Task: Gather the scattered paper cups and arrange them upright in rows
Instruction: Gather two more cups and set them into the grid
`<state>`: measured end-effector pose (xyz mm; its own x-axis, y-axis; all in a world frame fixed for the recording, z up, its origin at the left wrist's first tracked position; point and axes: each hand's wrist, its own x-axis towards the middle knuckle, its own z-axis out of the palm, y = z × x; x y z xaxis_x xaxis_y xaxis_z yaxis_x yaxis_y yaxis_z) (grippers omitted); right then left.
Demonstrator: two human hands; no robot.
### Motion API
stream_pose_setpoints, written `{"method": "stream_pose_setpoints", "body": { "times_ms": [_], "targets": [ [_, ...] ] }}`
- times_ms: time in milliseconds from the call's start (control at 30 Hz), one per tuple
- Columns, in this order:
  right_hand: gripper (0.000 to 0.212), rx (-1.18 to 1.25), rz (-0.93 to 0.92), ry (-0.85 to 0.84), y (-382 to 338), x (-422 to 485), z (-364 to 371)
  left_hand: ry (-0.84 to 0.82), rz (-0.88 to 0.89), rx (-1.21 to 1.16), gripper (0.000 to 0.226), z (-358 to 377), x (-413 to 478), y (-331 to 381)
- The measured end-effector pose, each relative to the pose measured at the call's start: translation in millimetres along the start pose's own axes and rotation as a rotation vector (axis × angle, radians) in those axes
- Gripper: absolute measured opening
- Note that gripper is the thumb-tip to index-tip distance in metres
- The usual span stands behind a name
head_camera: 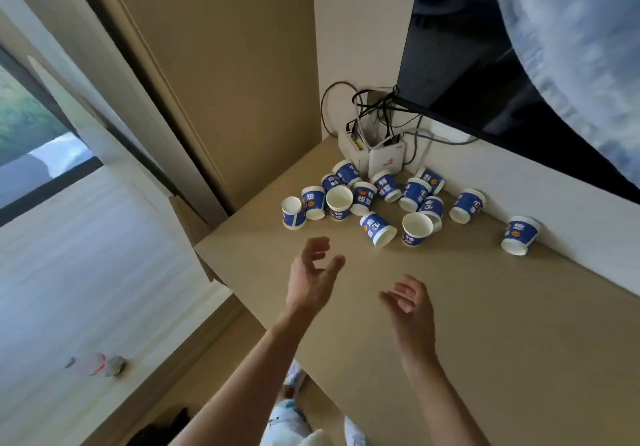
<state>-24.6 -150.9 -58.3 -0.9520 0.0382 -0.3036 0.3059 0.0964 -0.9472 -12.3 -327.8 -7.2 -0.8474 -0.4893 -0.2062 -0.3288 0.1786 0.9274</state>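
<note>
Two hands: left hand [311, 272] and right hand [410, 302] hover over the bench [485, 324]; each grip is loose and spread, fingers lightly curved, nothing held.
Cups, place: paper cups [363, 196] lie in a jumble at the bench's far corner, up against the white router box [386, 160] and the wall. One stray cup [520, 235] sits well apart to the right, beside the wall.
Bearing: we read the heap as straight ahead of both grips, beyond the fingertips; no cup is touched.
Nearer hand: left hand is closest to the heap's left end. We judge the tipped cup [377, 230] and the open-mouthed cup [417, 228] fall to the right hand.
Axis: tipped cup lies on its side, long axis slanting, mouth toward lower right. The others lean or lie at mixed angles.
Look: blue wrap with white characters and an orange mark, white rim and inside. We judge them light and easily crushed.
Rows: none begun yet.
</note>
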Motion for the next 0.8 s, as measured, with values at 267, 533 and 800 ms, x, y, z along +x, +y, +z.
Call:
{"method": "stream_pose_setpoints", "body": {
  "times_ms": [267,533,800],
  "targets": [
    [0.057,-0.180,0.103,0.078,-23,49,80,-0.029,0.147,0.397,0.045,-33,158,-14],
    [0.095,-0.743,-0.045,0.048,-56,147,153,-0.316,0.316,0.958,0.074,-45,249,-51],
    [0.112,-1.220,-0.158,-0.075,-50,222,190,-0.405,0.280,0.936,0.062,-60,260,-80]
  ]
}}
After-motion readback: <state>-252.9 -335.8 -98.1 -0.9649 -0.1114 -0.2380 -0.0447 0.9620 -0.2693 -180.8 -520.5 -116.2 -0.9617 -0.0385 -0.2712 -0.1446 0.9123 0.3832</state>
